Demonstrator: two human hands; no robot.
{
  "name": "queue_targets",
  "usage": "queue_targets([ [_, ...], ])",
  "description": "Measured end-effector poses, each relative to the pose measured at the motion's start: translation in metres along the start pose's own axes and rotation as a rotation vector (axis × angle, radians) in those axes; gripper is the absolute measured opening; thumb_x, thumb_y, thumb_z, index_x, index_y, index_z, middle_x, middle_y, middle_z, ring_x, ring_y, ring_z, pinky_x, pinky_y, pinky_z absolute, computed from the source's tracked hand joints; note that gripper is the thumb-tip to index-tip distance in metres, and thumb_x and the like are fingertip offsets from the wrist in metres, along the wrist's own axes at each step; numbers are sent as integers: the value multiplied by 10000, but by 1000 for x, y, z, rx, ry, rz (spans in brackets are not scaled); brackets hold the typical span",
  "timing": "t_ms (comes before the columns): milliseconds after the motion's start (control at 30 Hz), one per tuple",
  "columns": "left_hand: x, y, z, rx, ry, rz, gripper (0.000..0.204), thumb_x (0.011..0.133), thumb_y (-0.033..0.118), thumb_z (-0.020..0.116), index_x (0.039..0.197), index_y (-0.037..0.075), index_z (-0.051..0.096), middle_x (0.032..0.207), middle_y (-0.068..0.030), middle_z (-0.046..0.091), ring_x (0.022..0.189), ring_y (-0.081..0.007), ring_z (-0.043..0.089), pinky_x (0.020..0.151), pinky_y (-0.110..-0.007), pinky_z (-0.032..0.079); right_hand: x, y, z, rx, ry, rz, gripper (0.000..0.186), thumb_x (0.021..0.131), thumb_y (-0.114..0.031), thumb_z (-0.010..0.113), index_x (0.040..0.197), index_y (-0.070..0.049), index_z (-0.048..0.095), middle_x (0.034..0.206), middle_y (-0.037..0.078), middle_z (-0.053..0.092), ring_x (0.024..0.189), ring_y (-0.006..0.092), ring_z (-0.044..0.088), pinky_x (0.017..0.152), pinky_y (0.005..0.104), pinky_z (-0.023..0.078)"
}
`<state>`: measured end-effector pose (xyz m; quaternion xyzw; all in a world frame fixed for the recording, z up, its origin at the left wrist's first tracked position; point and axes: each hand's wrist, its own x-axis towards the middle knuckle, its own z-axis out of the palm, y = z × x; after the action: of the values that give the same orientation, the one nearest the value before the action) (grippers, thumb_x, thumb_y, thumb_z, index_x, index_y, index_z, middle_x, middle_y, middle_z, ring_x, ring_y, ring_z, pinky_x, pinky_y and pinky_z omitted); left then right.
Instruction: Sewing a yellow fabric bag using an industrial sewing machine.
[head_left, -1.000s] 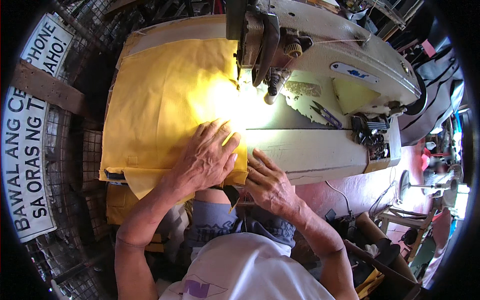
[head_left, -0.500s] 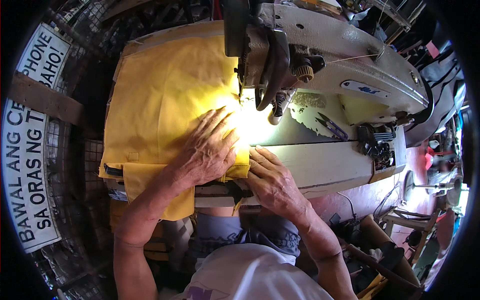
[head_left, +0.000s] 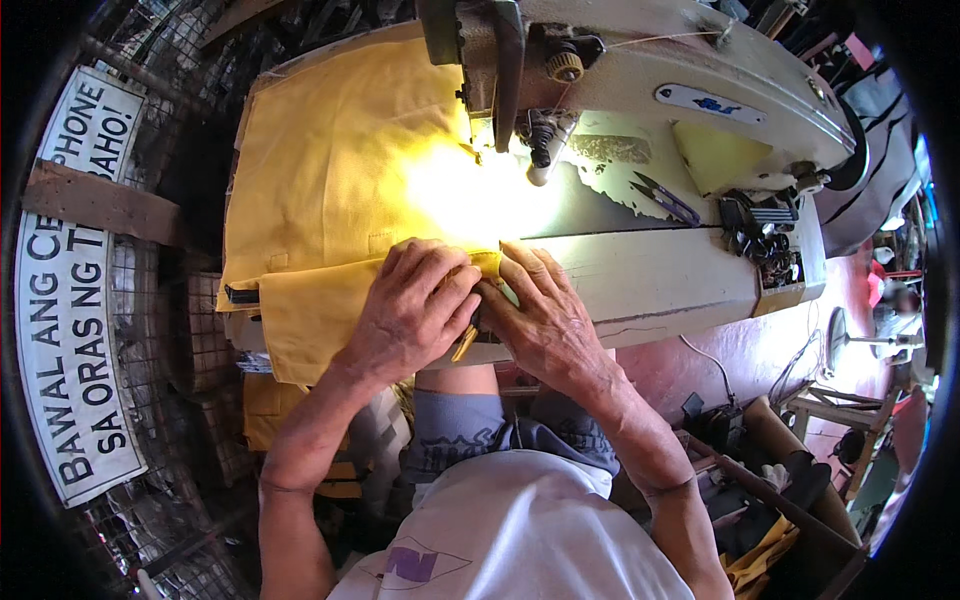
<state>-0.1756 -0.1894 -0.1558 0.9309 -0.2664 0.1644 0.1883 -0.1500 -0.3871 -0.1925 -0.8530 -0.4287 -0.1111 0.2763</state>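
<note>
A large yellow fabric (head_left: 330, 150) lies on the sewing machine table, its lower edge folded over with a dark strip showing at the left. My left hand (head_left: 415, 305) grips that folded edge with bent fingers. Close beside it, my right hand (head_left: 540, 310) holds the corner of the same fold, fingers bent round it. Above them stands the industrial sewing machine (head_left: 630, 75), its lamp glare washing out the fabric near the needle. Snips (head_left: 665, 200) lie on the machine bed to the right.
A cluster of small black parts (head_left: 750, 240) sits at the table's right end. A wire grille with white signs (head_left: 75, 330) and a brown board (head_left: 100, 200) borders the left. A standing fan (head_left: 840, 340), cables and a wooden stool (head_left: 830, 410) are at the right.
My left hand has moved down from the fabric onto its lower edge, fingers curling. My right hand has moved up and left beside it. The fold now sits higher on the table.
</note>
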Motion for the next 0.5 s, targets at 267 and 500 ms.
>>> queue_targets([
  [267, -3, 9, 7, -153, 121, -327, 340, 762, 37, 740, 1069, 48, 595, 1060, -114, 552, 1016, -334, 562, 911, -445, 473, -7, -5, 5, -51, 43, 50, 443, 839, -253, 651, 1210, -11, 616, 1254, 174, 553, 1272, 337, 478, 1126, 485, 337],
  [500, -15, 7, -1, -60, 73, -285, 375, 768, 43, 698, 1127, 43, 587, 1104, -129, 552, 1055, -341, 546, 937, -458, 450, -1, -12, 5, 11, 82, 76, 587, 783, -359, 715, 1273, -60, 591, 1243, 144, 516, 1231, 329, 467, 1086, 481, 351],
])
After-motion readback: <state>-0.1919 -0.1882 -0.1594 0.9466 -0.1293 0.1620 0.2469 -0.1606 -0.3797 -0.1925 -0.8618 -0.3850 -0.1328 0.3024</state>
